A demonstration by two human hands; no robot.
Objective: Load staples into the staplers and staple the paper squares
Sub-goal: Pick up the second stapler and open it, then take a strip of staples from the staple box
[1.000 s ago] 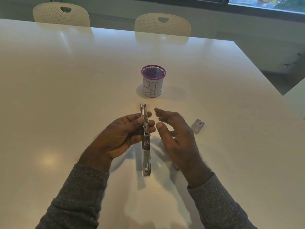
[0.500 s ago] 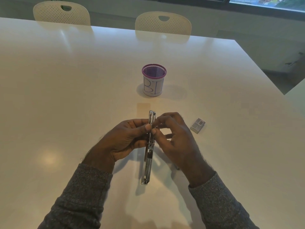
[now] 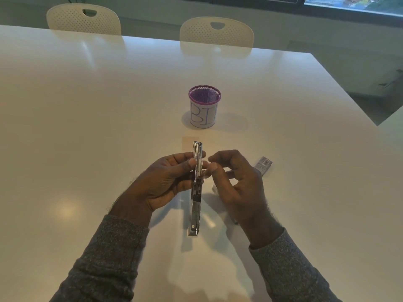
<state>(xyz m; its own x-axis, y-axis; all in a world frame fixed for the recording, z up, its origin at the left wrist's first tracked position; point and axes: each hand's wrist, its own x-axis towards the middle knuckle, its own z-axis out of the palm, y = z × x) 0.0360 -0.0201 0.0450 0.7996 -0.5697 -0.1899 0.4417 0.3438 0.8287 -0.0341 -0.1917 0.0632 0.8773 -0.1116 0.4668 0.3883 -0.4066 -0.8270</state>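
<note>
We note one stapler [image 3: 196, 188], bright metal, swung fully open into a long narrow strip, its length running twelve to six o'clock, gripped at its far half and raised off the table. At its three o'clock, well apart, a small grey staple box [image 3: 263, 165] lies flat, barcode uppermost.

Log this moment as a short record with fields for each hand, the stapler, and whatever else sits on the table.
left hand: grips the stapler at mid-length
right hand: beside the stapler, thumb and forefinger pinched; contents too small to tell
stapler: metal, opened out long, pointing away from the person
cup: purple mesh rim, upright, beyond the hands
small box: right of the right hand
table: white
</note>
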